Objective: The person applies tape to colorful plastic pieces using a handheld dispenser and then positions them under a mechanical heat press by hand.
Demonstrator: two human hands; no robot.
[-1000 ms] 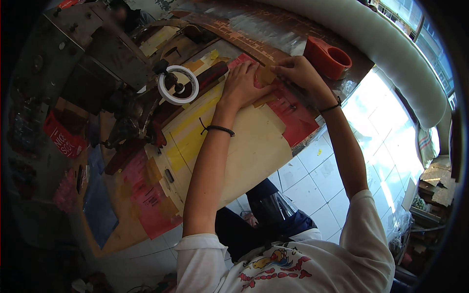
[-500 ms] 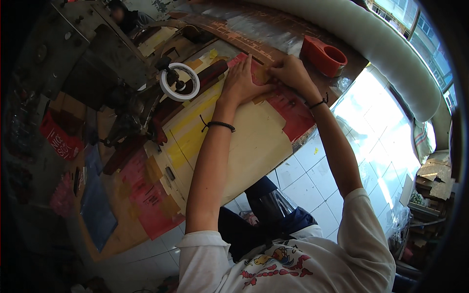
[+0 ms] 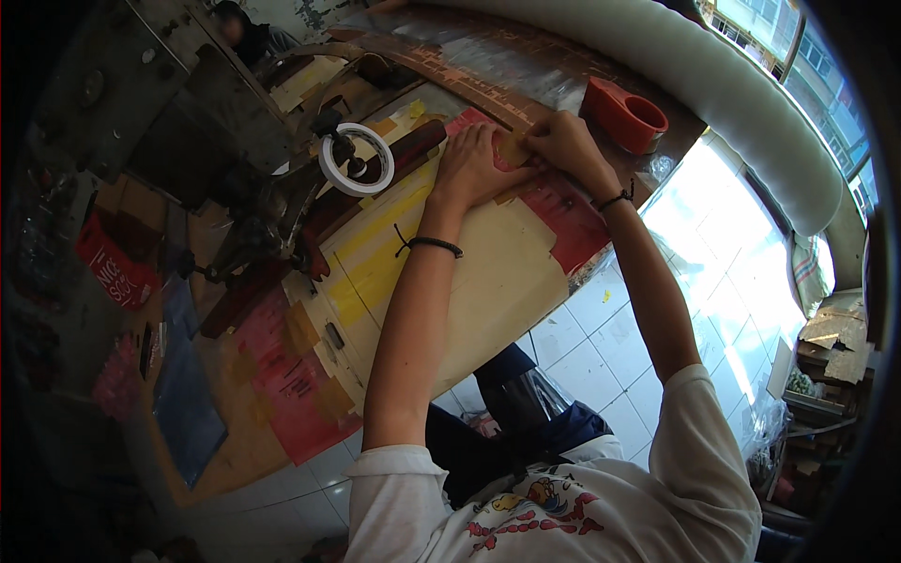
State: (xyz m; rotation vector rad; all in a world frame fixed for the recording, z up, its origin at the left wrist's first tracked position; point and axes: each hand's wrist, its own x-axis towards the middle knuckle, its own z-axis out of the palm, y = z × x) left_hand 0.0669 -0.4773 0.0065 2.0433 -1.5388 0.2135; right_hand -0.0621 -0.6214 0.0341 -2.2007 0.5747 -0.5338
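My left hand (image 3: 466,171) lies with its fingers stretched out on the far end of a cream board (image 3: 488,253), where red sheeting shows. Just right of it, my right hand (image 3: 571,150) has its fingers pinched at the edge of a small piece of amber tape (image 3: 510,148). The two hands almost meet at the thumb of the left one. Beneath my right wrist lies a red sheet (image 3: 568,230), partly under the board. A yellow sheet (image 3: 366,272) with cream strips covers the board's left side.
A white tape ring (image 3: 387,159) hangs on a dark metal machine arm (image 3: 291,230) left of my left hand. Right of my hands stands a red tape dispenser (image 3: 627,117). Behind runs a thick white roll (image 3: 751,122). Another person (image 3: 246,38) is at the far left.
The view has shifted slightly. My left hand's fingers have drawn a little nearer to me; my right hand stays pinched at the amber tape.
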